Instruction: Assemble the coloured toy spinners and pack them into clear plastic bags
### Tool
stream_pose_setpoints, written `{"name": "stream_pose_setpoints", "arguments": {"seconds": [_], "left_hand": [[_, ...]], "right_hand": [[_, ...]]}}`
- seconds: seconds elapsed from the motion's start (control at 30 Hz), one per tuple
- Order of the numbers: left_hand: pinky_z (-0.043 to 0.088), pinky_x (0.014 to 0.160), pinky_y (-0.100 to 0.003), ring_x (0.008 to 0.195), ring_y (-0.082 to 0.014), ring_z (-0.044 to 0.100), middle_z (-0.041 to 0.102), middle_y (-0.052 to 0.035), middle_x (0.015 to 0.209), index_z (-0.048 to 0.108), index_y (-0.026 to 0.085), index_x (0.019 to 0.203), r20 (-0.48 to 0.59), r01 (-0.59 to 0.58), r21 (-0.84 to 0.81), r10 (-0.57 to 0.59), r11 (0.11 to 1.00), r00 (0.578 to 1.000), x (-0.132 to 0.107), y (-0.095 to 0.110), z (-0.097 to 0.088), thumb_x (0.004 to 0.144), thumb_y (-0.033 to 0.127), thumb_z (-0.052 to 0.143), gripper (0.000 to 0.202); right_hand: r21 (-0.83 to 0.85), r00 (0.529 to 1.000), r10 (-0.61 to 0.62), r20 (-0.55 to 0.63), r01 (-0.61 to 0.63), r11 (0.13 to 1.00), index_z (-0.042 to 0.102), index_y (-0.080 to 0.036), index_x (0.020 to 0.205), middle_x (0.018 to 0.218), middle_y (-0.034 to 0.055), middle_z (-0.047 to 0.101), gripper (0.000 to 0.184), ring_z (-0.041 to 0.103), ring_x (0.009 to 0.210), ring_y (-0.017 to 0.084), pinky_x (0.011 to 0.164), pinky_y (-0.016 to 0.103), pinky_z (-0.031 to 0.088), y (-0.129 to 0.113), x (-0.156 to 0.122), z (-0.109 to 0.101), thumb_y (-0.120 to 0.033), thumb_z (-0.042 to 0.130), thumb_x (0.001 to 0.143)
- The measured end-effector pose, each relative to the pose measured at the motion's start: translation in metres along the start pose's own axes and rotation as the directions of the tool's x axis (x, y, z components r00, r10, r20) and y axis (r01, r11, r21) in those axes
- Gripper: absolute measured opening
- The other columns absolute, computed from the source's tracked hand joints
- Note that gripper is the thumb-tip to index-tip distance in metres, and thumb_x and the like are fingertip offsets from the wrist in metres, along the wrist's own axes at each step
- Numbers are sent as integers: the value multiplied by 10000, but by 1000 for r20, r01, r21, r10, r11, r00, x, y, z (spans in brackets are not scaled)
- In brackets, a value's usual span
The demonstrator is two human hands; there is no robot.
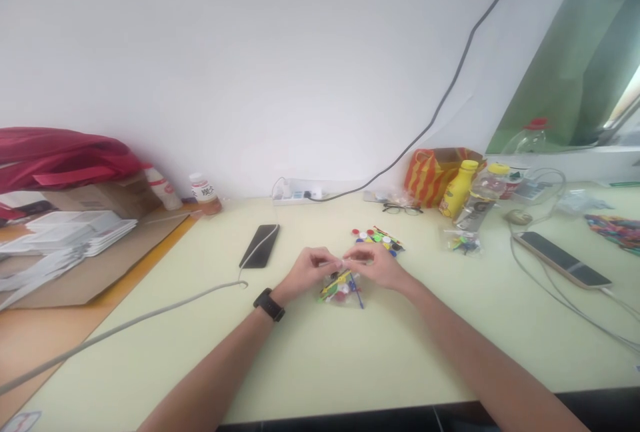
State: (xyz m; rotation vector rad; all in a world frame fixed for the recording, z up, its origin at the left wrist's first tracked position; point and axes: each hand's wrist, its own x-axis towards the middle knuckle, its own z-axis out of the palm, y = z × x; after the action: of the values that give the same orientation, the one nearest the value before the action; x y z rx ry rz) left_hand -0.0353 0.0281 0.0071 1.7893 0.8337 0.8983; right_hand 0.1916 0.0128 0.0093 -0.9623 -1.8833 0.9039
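My left hand (311, 273) and my right hand (376, 265) meet over the middle of the table, fingertips pinched on the upper edge of a clear plastic bag (343, 292). Inside the bag show small coloured plastic pieces, among them yellow, blue, green, red and white ones. A blue stick-like piece slants down at its right side. Just beyond my hands lies a loose group of colourful round discs and sticks (379, 239). Whether the bag's mouth is sealed cannot be made out. A black watch (269, 305) is on my left wrist.
A black phone (260, 246) with a cable lies left of my hands; another phone (565, 260) lies right. Eyeglasses (403, 209), a yellow bottle (459, 189), a clear bottle (483, 197) and a small bag of pieces (461, 242) stand or lie at back right. White trays (75, 229) are at left.
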Motion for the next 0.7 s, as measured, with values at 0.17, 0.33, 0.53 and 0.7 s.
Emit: {"name": "stream_pose_setpoints", "arguments": {"seconds": [0.17,0.33,0.53,0.7], "left_hand": [[474,638,-281,699,-176,625,739,-89,795,816,147,880,62,84,-45,-81,995,995,-1,1,-4,836,476,770,335],[461,604,-266,648,-153,590,720,-73,739,797,132,858,99,87,-32,-83,996,992,1,3,-12,827,492,773,362],[416,549,-236,582,-117,538,652,-31,648,751,126,773,91,94,13,-95,995,991,2,0,-12,809,517,777,394],[399,503,-223,534,-110,541,663,-38,610,701,123,691,71,138,-12,-137,990,988,1,-3,-11,737,523,835,424]], "right_hand": [[-26,999,15,29,-15,1000,765,-182,794,779,63,702,367,602,712,181,647,294,477,-2,0,1,-523,672,891],[-35,994,50,93,-46,998,723,-182,761,673,24,630,375,516,619,149,546,270,401,-3,-1,-6,-537,683,874],[-14,983,125,134,-124,992,600,-181,631,547,-44,471,451,388,526,106,481,253,269,-1,-2,-15,-571,773,776],[14,969,124,215,-130,991,639,-181,666,545,-47,461,426,376,521,106,477,254,262,-2,-3,-21,-569,768,787]]}}
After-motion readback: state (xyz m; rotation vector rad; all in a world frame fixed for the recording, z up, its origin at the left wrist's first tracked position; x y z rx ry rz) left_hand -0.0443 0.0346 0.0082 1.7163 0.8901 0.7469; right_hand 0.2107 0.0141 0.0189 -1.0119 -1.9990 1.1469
